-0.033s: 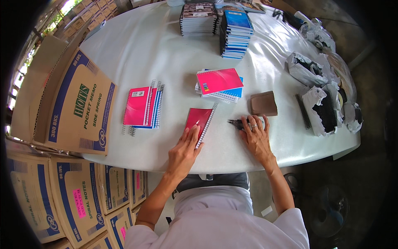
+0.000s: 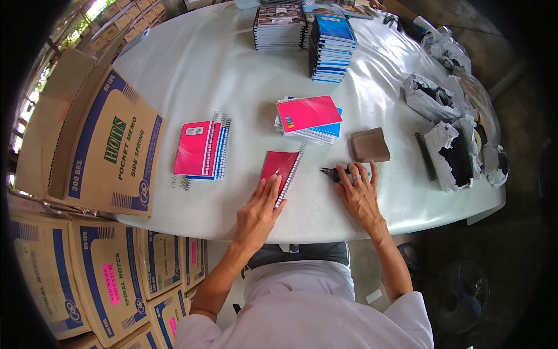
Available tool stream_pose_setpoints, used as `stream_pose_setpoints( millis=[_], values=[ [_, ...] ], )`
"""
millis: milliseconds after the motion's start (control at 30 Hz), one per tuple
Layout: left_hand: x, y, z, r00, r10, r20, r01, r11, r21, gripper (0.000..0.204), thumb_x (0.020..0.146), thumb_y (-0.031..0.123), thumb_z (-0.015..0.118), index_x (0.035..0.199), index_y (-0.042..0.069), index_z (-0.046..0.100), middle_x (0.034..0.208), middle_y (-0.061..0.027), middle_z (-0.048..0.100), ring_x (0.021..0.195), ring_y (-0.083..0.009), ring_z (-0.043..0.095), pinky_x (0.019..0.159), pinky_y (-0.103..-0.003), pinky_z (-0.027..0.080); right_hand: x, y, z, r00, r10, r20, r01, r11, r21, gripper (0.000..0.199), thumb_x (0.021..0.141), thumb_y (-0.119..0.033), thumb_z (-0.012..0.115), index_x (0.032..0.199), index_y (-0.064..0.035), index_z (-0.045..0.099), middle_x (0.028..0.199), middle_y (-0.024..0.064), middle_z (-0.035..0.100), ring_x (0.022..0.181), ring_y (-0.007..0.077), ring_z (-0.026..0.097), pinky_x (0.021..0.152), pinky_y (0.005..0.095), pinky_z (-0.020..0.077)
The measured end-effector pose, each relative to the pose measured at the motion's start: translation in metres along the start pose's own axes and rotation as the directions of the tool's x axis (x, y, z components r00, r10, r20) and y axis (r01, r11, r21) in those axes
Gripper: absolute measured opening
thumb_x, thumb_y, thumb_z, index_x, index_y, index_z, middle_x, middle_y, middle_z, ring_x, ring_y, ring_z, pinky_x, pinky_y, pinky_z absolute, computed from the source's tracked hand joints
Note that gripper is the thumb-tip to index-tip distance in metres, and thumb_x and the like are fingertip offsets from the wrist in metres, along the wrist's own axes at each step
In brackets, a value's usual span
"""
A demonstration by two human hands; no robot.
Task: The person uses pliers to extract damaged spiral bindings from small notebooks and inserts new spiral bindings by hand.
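Fingers of my left hand (image 2: 260, 206) lie on the cover of a small red spiral notebook (image 2: 276, 166), the thumb along its coil edge. They hold it on the table, tilted slightly, its white wire coil poking out past the top end. To the right, my right hand (image 2: 359, 192) is curled over a dark tool with a pointed, forked tip (image 2: 331, 173), which looks like pliers; the palm hides most of it. Just beyond that hand is a brown, shallow, squarish tray (image 2: 370, 145).
Pink and blue spiral notebooks (image 2: 193, 148) lie at left, beside a large open carton (image 2: 113, 145). Another notebook pile (image 2: 308, 113) sits mid-table. Tall notebook stacks (image 2: 332, 49) stand at the back. Paper-wrapped black coils (image 2: 453, 157) line the right edge. Cartons (image 2: 107, 279) fill the floor at left.
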State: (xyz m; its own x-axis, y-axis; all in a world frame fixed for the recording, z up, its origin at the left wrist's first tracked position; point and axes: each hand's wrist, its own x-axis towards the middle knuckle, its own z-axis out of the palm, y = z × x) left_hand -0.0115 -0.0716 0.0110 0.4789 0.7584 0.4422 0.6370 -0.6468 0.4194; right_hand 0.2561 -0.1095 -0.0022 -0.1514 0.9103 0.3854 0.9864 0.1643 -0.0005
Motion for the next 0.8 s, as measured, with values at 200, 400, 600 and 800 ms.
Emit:
stream_pose_setpoints(
  millis=[200, 400, 600, 800],
  values=[
    [0.000, 0.003, -0.008, 0.997, -0.051, 0.050, 0.049, 0.998, 0.028, 0.068, 0.085, 0.014, 0.071, 0.145, 0.007, 0.041, 0.134, -0.0152, 0.058, 0.120, -0.0358, 0.059, 0.091, -0.040, 0.055, 0.005, -0.069, -0.048, 0.993, -0.118, 0.026, 0.097, 0.909, 0.405, 0.048, 0.083, -0.025, 0.072, 0.126, -0.0117, 0.059, 0.108, 0.0101, 0.055, 0.097, 0.0247, 0.057, 0.083, 0.0397, 0.0442],
    [0.004, 0.005, -0.012, 0.998, -0.040, 0.055, 0.038, 0.998, 0.041, 0.072, 0.081, 0.006, 0.070, 0.147, 0.008, 0.040, 0.136, -0.0132, 0.057, 0.120, -0.0362, 0.058, 0.090, -0.039, 0.056, 0.011, -0.076, -0.049, 0.986, -0.166, -0.005, 0.155, 0.906, 0.395, 0.045, 0.084, -0.026, 0.070, 0.125, -0.0114, 0.059, 0.104, 0.0095, 0.055, 0.090, 0.0235, 0.057, 0.079, 0.0370, 0.0456],
    [0.007, 0.003, -0.020, 0.999, 0.044, -0.028, -0.040, 0.993, 0.114, 0.064, 0.080, 0.000, 0.067, 0.141, 0.007, 0.049, 0.132, -0.0118, 0.061, 0.116, -0.0347, 0.062, 0.086, -0.038, 0.057, 0.040, -0.053, -0.063, 0.700, -0.353, 0.621, -0.589, 0.206, 0.782, 0.028, 0.097, -0.021, 0.058, 0.116, -0.0007, 0.062, 0.088, 0.0156, 0.059, 0.074, 0.0260, 0.058, 0.072, 0.0337, 0.0482],
    [0.035, -0.038, -0.089, 0.955, 0.124, -0.269, -0.033, 0.947, 0.319, 0.061, 0.081, 0.009, 0.072, 0.139, 0.010, 0.052, 0.129, -0.0101, 0.063, 0.114, -0.0329, 0.063, 0.082, -0.037, 0.058, 0.038, -0.023, -0.058, 0.944, -0.115, 0.311, -0.116, 0.764, 0.635, 0.027, 0.093, -0.019, 0.062, 0.116, -0.0032, 0.065, 0.097, 0.0141, 0.060, 0.084, 0.0299, 0.059, 0.079, 0.0382, 0.0484]
  ],
)
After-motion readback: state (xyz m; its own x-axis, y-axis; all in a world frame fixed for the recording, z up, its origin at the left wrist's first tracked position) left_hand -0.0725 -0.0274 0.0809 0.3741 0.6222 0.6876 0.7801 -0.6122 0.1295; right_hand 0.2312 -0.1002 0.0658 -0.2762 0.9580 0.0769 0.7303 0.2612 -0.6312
